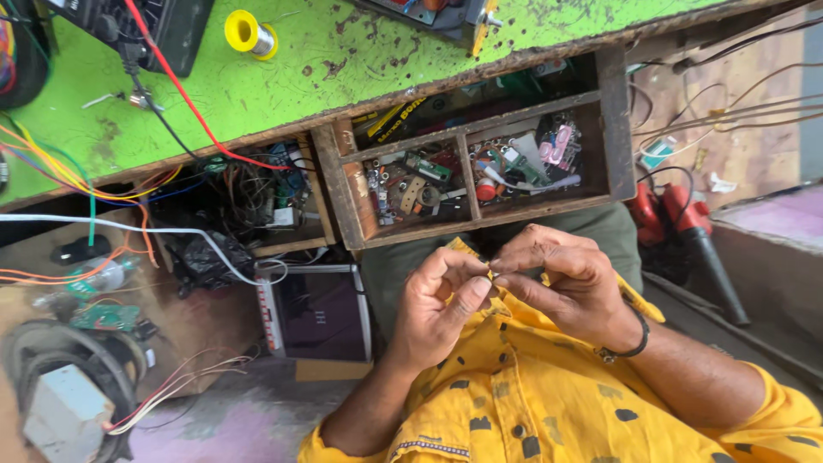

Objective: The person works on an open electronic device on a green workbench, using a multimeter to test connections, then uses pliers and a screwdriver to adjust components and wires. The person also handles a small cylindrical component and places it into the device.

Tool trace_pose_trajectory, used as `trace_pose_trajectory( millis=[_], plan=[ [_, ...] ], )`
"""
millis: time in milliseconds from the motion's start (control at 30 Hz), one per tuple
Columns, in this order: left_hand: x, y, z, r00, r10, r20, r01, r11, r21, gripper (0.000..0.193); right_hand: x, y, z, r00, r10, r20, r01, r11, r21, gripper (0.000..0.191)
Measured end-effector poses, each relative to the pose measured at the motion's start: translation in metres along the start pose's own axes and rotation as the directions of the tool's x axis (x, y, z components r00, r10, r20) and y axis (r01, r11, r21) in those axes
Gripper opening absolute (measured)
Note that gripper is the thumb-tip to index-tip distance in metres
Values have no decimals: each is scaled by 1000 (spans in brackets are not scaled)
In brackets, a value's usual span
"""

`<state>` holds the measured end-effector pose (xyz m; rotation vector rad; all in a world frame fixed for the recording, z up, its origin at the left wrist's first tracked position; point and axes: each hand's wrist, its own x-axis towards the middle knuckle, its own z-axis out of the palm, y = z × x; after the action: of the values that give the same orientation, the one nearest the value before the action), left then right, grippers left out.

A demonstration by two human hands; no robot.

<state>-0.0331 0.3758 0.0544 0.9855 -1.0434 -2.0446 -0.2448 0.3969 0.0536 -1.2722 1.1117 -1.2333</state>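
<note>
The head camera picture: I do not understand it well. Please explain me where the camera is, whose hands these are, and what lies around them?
The camera sits on the person's head and looks down, so you see their own two bare hands over a yellow patterned shirt. The left hand and right hand meet fingertip to fingertip, pinching something very small; it is too tiny to identify. Above them an open wooden drawer with compartments holds small electronic parts. Beyond it is a worn green workbench with a yellow spool of wire and a red cable. Loose coloured wires hang at the left. A red power tool lies on the floor at the right.
</note>
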Motion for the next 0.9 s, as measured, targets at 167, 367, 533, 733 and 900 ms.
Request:
trace_pose_trajectory(
  millis=[167,367,533,733,900],
  plan=[
    [-2,6,-1,997,59,-43,-53,992,113,13,8,-5,4,1000,-16,7,16,998,-66,23],
    [-1,6,-8,984,156,-89,-117,932,342,12,21,-6,12,965,-241,101,261,869,-421,33],
    [8,-7,-12,990,22,-139,-17,999,40,13,26,-9,10,892,-397,216,447,707,-548,33],
    [15,-22,-26,981,-189,46,187,845,-502,11,27,-6,11,941,-318,114,335,839,-429,33],
    [15,-25,-33,974,-212,77,219,811,-542,9,26,-4,12,932,-322,169,363,820,-441,33]
  ],
)
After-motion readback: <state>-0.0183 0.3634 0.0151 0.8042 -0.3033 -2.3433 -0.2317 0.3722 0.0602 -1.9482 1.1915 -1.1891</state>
